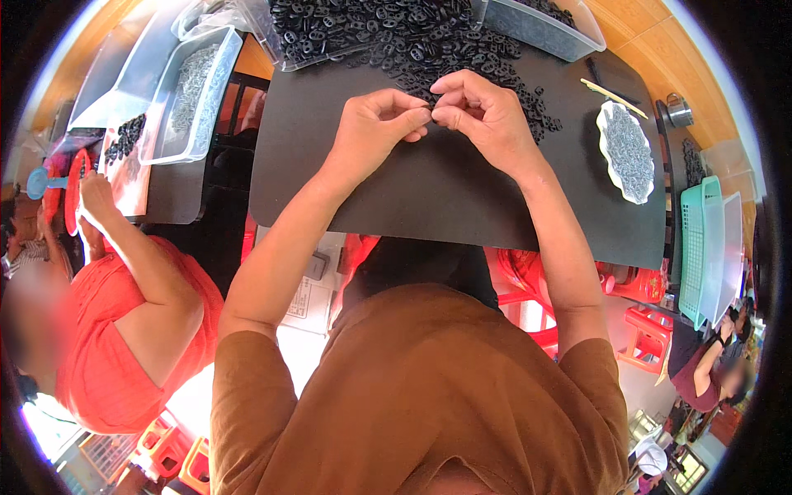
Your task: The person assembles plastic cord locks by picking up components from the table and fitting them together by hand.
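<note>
Over the dark table, my left hand (378, 128) and my right hand (485, 120) meet with their fingertips almost touching. Thumb and fingers are pinched together on both hands. A speck of black shows between the fingertips, but whatever they grip is too small and covered to make out. Just beyond my hands spreads a heap of small black pieces with holes (388, 41), its loose edge trailing off to the right. To the right lies a white scalloped dish (644, 195) filled with small grey, metallic-looking bits.
Pale sticks (615, 97) lie beyond the dish, near a metal cup (679, 110). A clear bin (569, 45) stands at the far right of the heap. Another clear bin (198, 124) is on the left table, beside a person in red (140, 322). A green basket (697, 247) stands at right.
</note>
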### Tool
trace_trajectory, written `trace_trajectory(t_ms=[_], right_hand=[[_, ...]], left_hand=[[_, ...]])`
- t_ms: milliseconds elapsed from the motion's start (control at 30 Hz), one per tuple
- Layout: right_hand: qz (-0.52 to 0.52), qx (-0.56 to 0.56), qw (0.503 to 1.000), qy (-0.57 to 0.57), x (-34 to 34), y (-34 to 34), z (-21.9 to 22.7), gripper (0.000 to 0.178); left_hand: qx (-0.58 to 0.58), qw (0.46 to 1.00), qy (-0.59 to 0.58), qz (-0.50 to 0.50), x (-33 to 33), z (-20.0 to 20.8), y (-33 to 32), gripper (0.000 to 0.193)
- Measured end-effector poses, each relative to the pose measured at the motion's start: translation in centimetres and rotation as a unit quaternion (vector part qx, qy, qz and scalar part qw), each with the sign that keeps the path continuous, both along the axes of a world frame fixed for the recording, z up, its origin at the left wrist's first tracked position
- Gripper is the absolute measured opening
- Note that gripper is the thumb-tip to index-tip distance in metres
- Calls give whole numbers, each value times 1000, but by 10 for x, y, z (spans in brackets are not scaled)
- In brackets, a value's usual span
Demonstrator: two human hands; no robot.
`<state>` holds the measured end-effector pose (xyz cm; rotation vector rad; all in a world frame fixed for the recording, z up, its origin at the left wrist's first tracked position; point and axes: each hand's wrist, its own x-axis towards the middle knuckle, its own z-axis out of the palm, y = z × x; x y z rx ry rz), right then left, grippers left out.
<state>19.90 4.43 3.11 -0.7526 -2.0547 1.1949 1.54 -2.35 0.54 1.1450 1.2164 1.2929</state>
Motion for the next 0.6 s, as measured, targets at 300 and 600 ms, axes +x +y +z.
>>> trace_trajectory(t_ms=[300,600], right_hand=[[-2,87,995,-54,4,2,4,11],[-1,201,976,-86,-2,-4,-4,13]], left_hand=[[-7,1000,-19,9,0,0,-1,12],[0,1000,-2,5,2,1,-3,12]])
